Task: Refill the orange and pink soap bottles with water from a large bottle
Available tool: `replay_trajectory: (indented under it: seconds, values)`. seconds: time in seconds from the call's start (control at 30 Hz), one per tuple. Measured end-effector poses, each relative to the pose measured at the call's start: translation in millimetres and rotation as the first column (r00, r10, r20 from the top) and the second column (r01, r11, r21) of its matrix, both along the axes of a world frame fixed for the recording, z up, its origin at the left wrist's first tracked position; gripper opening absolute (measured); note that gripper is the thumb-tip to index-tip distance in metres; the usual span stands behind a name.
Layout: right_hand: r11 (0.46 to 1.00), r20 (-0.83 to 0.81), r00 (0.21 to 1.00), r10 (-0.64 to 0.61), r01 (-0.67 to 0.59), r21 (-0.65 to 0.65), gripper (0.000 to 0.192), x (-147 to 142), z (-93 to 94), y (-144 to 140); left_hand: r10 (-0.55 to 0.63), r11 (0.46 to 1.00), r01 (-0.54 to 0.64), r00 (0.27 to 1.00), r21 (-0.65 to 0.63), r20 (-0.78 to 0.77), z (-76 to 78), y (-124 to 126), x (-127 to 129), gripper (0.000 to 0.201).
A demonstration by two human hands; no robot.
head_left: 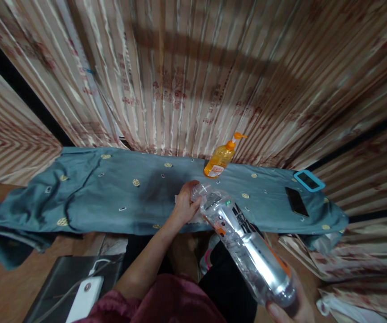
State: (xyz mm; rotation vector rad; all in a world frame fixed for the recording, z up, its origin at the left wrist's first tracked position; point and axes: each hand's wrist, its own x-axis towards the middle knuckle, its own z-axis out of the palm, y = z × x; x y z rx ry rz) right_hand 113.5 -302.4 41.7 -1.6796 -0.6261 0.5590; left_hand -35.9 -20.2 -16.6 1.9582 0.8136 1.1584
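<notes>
A large clear plastic bottle [247,244] with a shiny silver label, dark lettering and orange patches slants across my lap and the bench edge. My left hand [185,204] is closed about its neck end, over the cloth. Something pale and thin shows beneath that hand, too unclear to name. My right hand [296,303] grips the base of the bottle at the lower right; most of its fingers are hidden behind it. Just beyond the neck stands an orange pump bottle [220,159] with amber liquid in it.
Blue-green patterned cloth [102,193] covers the narrow bench. A dark phone [296,201] and a blue-framed device [309,180] lie at its right end. Pleated curtains [180,89] hang close behind. A white power bank [85,298] with a cable rests on a dark surface at lower left.
</notes>
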Motion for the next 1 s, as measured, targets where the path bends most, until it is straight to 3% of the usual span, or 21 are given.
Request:
replay_trajectory:
  seconds: [0.07,0.1,0.23,0.37,0.47,0.57,0.77,1.0]
  values:
    - [0.979,0.081,0.975,0.206,-0.205,-0.021,0.073,9,-5.0,-3,0.002,1.0,-0.003,1.0,-0.01,-0.002,0.0,0,0,0.039]
    - [0.97,0.095,0.965,0.245,-0.244,-0.023,0.07,10,-6.2,-4,0.004,1.0,-0.004,1.0,-0.014,-0.004,-0.1,0,0,0.04]
    - [1.0,0.054,0.999,0.0,0.001,-0.015,0.074,4,-6.4,-3,0.011,1.0,-0.012,1.0,-0.025,-0.01,-0.8,0,0,0.039]
    - [0.99,0.118,0.984,0.136,-0.13,-0.058,0.076,9,-10.8,-7,0.014,0.999,-0.014,1.0,-0.036,-0.012,-0.8,0,1,0.038]
    - [0.983,0.11,0.977,0.185,-0.184,-0.016,0.072,9,-9.7,-7,0.013,0.999,-0.014,1.0,-0.038,-0.01,-0.3,0,1,0.038]
    - [0.998,0.105,0.993,0.055,-0.054,-0.019,0.075,-4,-0.3,0,0.011,0.999,-0.011,1.0,-0.04,-0.014,0.6,-1,0,0.038]
    - [1.0,0.062,0.998,0.017,-0.016,-0.008,0.091,-18,12.1,8,0.013,0.999,-0.013,1.0,-0.04,-0.008,1.7,-2,-1,0.039]
    - [1.0,0.036,0.999,0.002,-0.002,-0.007,0.085,-17,12.4,8,0.008,0.998,-0.009,1.0,-0.057,-0.016,2.4,-2,-1,0.039]
